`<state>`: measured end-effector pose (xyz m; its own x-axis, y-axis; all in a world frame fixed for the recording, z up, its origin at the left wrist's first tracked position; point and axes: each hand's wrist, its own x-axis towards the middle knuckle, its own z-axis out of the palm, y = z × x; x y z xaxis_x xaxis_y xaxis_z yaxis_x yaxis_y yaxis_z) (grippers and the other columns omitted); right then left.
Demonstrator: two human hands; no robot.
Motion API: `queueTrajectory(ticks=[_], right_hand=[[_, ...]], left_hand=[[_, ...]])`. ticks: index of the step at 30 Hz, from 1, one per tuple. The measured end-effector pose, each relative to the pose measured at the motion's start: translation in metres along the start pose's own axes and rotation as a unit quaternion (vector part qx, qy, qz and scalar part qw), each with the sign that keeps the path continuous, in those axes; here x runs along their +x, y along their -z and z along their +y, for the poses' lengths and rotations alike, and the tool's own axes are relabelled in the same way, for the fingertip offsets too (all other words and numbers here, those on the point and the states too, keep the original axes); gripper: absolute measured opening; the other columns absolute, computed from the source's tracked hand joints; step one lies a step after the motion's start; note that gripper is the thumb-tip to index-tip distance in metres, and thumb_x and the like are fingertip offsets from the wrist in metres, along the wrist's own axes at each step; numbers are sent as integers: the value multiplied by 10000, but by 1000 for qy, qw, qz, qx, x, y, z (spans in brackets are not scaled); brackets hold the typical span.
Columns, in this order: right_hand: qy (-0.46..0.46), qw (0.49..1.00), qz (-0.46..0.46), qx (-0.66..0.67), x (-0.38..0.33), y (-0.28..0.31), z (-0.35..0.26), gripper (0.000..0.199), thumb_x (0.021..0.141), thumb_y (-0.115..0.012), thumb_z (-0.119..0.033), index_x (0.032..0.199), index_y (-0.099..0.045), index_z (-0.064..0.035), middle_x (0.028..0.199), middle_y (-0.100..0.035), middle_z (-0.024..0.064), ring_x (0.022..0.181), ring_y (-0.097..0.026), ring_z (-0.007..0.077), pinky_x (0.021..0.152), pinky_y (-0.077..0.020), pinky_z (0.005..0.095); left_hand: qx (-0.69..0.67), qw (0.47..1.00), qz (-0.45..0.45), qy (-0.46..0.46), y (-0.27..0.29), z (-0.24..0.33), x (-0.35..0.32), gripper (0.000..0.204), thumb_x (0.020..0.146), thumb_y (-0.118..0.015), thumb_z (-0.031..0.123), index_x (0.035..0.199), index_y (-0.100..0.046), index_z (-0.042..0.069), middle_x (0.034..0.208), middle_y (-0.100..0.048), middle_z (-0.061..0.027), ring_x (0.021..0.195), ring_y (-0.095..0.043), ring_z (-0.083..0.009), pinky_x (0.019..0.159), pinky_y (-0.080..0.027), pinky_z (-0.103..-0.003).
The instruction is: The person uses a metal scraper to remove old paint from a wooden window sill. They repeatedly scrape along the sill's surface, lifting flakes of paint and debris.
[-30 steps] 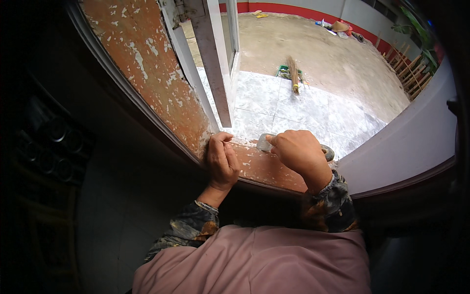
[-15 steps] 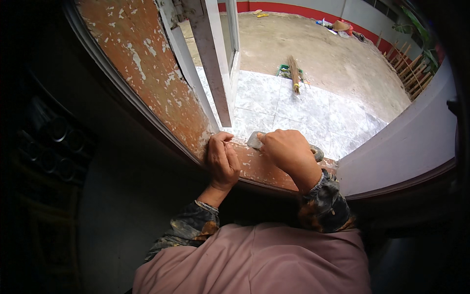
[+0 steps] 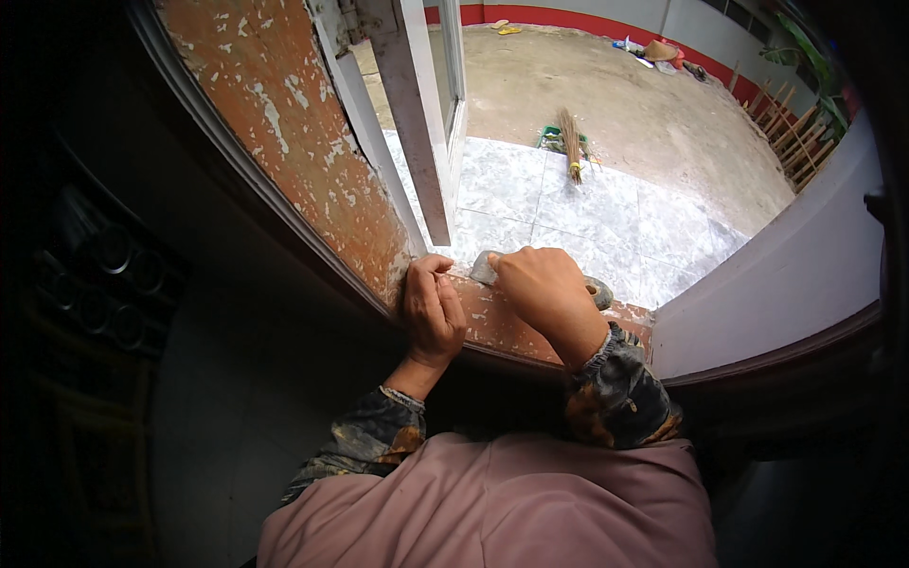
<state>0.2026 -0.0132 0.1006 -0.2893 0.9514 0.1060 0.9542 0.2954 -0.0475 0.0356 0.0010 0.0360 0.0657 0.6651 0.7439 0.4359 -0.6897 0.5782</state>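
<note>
My right hand grips a scraper, its fingers wrapped round the handle. The scraper's flat grey blade sticks out on the left and lies on the window sill, while the handle's rounded end shows past the wrist. Worn orange-brown paint with pale chipped spots covers the sill. Close by on the left, my left hand is closed on the sill's corner, fingers curled against the side frame. That frame has the same flaking paint.
A white window sash stands swung outward at the left. The white right jamb bounds the opening. Outside, a stick broom lies across a green dustpan beside grey-white tiles. Dark shelves fill the lower left.
My right hand and the scraper have slid slightly left along the sill, bringing the blade nearer my left hand. My left hand keeps its place.
</note>
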Motion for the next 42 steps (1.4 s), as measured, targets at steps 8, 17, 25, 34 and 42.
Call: queueTrajectory(ticks=[8, 17, 25, 34, 42], right_hand=[[-26, 999, -40, -16, -2, 5, -3, 245, 927, -552, -144, 1114, -707, -109, 770, -706, 139, 706, -712, 316, 582, -551, 418], [-41, 998, -30, 27, -7, -6, 1, 240, 924, -592, -193, 1116, -698, -98, 791, -711, 157, 728, -712, 331, 615, -558, 436], [-28, 997, -1, 73, 7, -17, -10, 281, 922, -603, -217, 1166, -701, -115, 819, -717, 155, 773, -708, 339, 647, -551, 447], [-1, 999, 6, 43, 1, -8, -4, 228, 936, -557, -186, 1082, -710, -102, 787, -706, 145, 746, -706, 328, 620, -548, 436], [-7, 1000, -29, -3, 2, -1, -2, 204, 919, -565, -167, 1046, -705, -91, 785, -711, 136, 725, -711, 316, 594, -549, 431]], left_hand=[[-9, 1000, 5, -3, -1, -2, 0, 186, 949, -424, 16, 1067, -552, -47, 1004, -583, -199, 911, -583, -340, 846, -468, -406], [-10, 1000, 6, 5, -1, -4, -2, 195, 971, -420, 34, 1109, -532, -46, 1042, -574, -193, 939, -573, -334, 867, -466, -404], [48, 996, 14, -72, 3, -8, -3, 208, 961, -455, 91, 1101, -552, -28, 1078, -590, -194, 947, -587, -334, 854, -477, -414], [122, 971, -105, -176, 15, -26, -32, 122, 894, -556, 190, 901, -613, 83, 986, -651, -95, 926, -647, -293, 827, -503, -410], [119, 969, -82, -201, 14, -25, -34, 112, 871, -549, 202, 874, -613, 110, 940, -664, -68, 846, -653, -281, 770, -493, -401]])
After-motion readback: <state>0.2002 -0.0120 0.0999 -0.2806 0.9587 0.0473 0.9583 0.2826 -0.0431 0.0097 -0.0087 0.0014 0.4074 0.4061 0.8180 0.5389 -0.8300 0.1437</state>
